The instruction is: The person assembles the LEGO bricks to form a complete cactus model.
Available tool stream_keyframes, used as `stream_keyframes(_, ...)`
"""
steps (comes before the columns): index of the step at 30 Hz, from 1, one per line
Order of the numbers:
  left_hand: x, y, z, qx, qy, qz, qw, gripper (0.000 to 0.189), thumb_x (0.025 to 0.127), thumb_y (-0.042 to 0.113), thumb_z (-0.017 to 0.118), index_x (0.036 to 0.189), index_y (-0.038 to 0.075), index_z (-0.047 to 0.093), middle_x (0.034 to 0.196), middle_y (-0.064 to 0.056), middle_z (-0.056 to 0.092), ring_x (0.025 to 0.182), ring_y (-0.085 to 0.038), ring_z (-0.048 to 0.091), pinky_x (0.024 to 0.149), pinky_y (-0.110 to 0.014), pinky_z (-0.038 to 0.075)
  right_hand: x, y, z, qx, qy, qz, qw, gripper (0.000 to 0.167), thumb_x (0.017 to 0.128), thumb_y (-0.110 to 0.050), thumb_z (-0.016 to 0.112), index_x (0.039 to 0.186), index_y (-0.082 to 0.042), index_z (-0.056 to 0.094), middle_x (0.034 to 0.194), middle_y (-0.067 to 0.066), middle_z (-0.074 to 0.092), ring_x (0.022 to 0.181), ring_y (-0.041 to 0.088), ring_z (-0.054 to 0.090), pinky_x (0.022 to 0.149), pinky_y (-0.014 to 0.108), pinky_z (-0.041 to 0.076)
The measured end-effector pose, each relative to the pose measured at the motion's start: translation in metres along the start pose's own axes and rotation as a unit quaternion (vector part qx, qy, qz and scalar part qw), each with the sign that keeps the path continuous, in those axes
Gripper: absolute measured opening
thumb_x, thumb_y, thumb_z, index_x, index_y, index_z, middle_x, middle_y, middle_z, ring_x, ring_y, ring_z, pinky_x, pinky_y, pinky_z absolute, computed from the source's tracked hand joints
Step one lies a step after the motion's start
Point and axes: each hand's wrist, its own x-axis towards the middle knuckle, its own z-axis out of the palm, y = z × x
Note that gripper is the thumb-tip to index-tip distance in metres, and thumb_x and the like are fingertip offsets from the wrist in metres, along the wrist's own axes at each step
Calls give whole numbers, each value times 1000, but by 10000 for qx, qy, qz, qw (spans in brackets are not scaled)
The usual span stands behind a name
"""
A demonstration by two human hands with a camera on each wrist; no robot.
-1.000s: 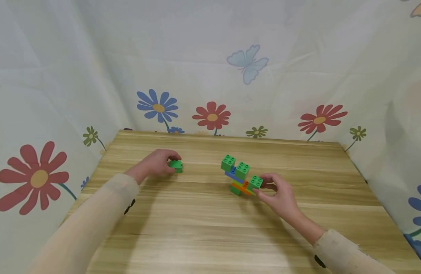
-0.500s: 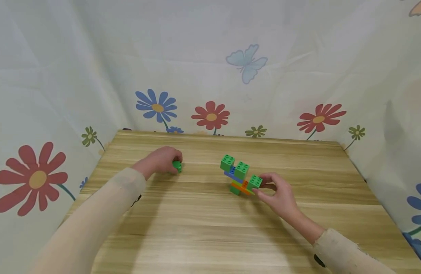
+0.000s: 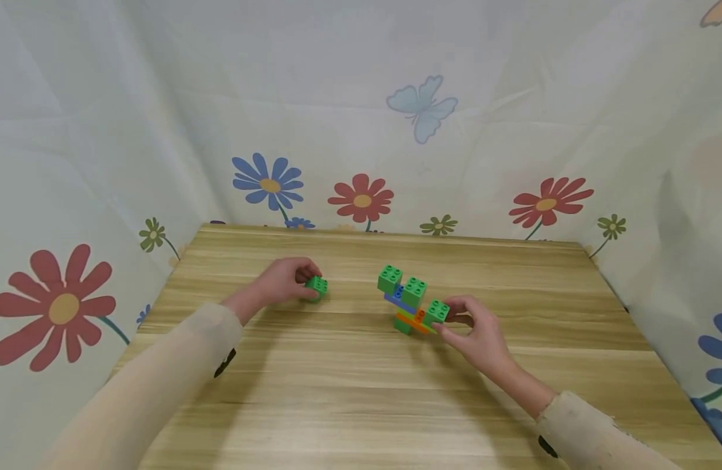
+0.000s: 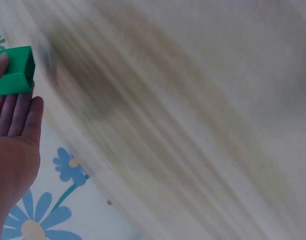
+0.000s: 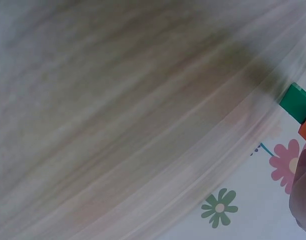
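My left hand (image 3: pixel 287 281) pinches a loose green toy brick (image 3: pixel 317 287) between thumb and fingers, over the left part of the table. In the left wrist view that green brick (image 4: pixel 15 70) shows its hollow side, with the thumb on it. To the right is a stepped build of toy bricks (image 3: pixel 405 304): green bricks on top, a blue and an orange layer under them, a green brick at the base. My right hand (image 3: pixel 481 333) grips its right end, thumb and fingers at the front green brick (image 3: pixel 437 312). The right wrist view catches only a corner of the build (image 5: pixel 297 103).
A wood-grain table (image 3: pixel 349 405) carries all the bricks. Behind it and at both sides hangs a pale cloth (image 3: pixel 337 117) printed with flowers and a butterfly. A gap of bare tabletop separates the two hands.
My left hand has lifted and turned the loose green brick, so its studs now show, and has shifted it slightly right. My right hand and the build have stayed put.
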Motion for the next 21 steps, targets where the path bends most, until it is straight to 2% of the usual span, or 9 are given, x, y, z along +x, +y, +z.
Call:
stream_keyframes(4, -5, -2, 13, -850, 134, -91, 9962, 37, 91, 15, 87, 123, 7, 69, 119, -9, 72, 111, -26, 69, 104, -43, 57, 0, 0, 0, -30, 0, 1, 10000, 39, 85, 2, 89, 118, -2, 69, 114, 10, 72, 99, 25, 70, 88, 39, 64)
stream_keyframes(8, -8, 0, 23, -1343, 160, -134, 9907, 40, 92, 14, 87, 126, 5, 67, 122, -12, 70, 115, -28, 68, 105, -44, 57, -1, -1, 0, -70, 4, 20, 10000, 39, 85, 1, 89, 118, -2, 69, 114, 9, 73, 99, 25, 71, 88, 37, 64)
stream_keyframes(15, -12, 0, 34, -1322, 136, -241, 9908, 39, 92, 16, 87, 124, 9, 67, 121, -8, 71, 115, -24, 68, 105, -43, 57, -1, -1, 1, -94, 1, -23, 10000, 39, 85, 1, 89, 118, -3, 69, 114, 9, 73, 99, 24, 71, 87, 35, 64)
stream_keyframes(21, -15, -1, 36, -1115, 78, -146, 9936, 35, 91, 14, 88, 119, 11, 68, 118, -6, 71, 113, -22, 69, 105, -43, 57, -1, -2, 1, -74, 5, -40, 10000, 39, 85, 1, 89, 118, -2, 69, 113, 9, 73, 98, 24, 70, 87, 35, 64)
